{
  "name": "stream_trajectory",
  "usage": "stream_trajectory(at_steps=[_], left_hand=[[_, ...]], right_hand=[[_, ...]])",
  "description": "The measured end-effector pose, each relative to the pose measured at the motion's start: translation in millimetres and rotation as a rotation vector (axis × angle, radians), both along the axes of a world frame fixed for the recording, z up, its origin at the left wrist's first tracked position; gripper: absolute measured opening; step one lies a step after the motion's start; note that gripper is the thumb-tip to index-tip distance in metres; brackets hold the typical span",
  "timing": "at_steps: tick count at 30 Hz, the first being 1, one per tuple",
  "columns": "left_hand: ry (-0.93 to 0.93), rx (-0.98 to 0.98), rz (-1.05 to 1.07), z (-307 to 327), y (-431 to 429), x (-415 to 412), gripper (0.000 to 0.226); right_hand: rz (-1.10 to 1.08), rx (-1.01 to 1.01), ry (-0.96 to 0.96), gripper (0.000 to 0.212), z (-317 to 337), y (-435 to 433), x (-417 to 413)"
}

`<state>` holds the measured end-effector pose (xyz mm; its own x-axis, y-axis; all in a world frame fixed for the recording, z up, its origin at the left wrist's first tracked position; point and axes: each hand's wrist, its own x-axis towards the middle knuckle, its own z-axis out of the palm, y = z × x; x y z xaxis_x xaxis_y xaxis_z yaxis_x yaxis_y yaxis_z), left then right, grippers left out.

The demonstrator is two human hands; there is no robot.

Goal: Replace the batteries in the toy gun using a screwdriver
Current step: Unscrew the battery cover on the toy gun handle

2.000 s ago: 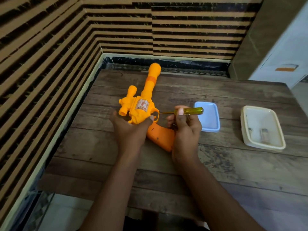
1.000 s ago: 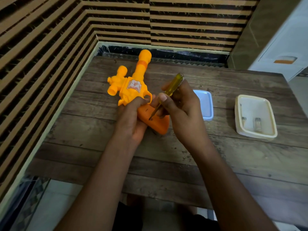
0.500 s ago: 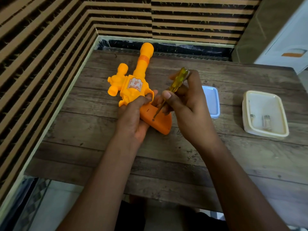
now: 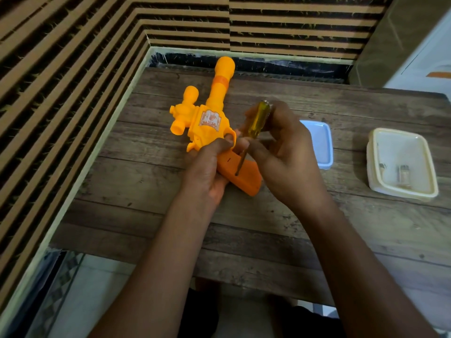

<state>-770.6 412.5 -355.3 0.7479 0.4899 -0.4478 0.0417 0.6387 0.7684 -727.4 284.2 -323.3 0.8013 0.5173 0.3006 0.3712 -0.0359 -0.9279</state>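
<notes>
A yellow toy gun (image 4: 207,120) with a darker orange grip (image 4: 246,178) lies on the wooden table (image 4: 268,228), barrel pointing away from me. My left hand (image 4: 207,167) grips it where the body meets the grip, thumb near the trigger guard. My right hand (image 4: 283,157) holds a screwdriver (image 4: 257,119) with a clear yellow handle, tilted, its metal tip resting on the orange grip's side. Two batteries (image 4: 402,173) lie in a cream tray at the right.
A light blue lid (image 4: 322,145) lies just behind my right hand. The cream tray (image 4: 400,191) sits near the table's right side. A striped wall runs along the left and back. The table's front edge is close to my body.
The screwdriver went from lying level beside the trigger to tilted tip-down on the orange grip. My left hand slid lower onto the gun. In the last half second almost nothing has moved.
</notes>
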Motion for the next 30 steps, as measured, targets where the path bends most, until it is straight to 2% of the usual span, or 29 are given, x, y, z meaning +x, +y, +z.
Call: stream_trajectory(at_steps=[4, 9, 12, 13, 17, 20, 24, 30], left_hand=[[-0.049, -0.026, -0.01, -3, -4, 2, 0.024], [-0.059, -0.044, 0.009, -6, 0, 1, 0.028], [-0.062, -0.02, -0.029, -4, 0, -6, 0.023], [-0.074, -0.01, -0.043, -2, -1, -9, 0.027], [-0.12, 0.024, -0.047, 6, -5, -12, 0.066], [-0.085, 0.027, -0.025, 7, -6, -10, 0.063], [-0.05, -0.001, -0.024, 1, -4, -6, 0.04], [-0.048, 0.008, -0.049, 8, -4, -10, 0.071]], right_hand=[[0.103, 0.117, -0.036, 0.072, 8, 2, -6], [0.116, 0.103, -0.103, 0.054, 7, -3, -8], [0.089, 0.108, -0.174, 0.046, 10, -3, -10], [0.073, 0.114, -0.218, 0.04, 11, -3, -10], [0.039, 0.134, -0.323, 0.023, 11, -1, -9], [0.107, 0.133, -0.293, 0.025, 11, -3, -10], [0.183, 0.167, -0.179, 0.032, 11, -3, -10], [0.097, 0.175, -0.176, 0.028, 11, -1, -9]])
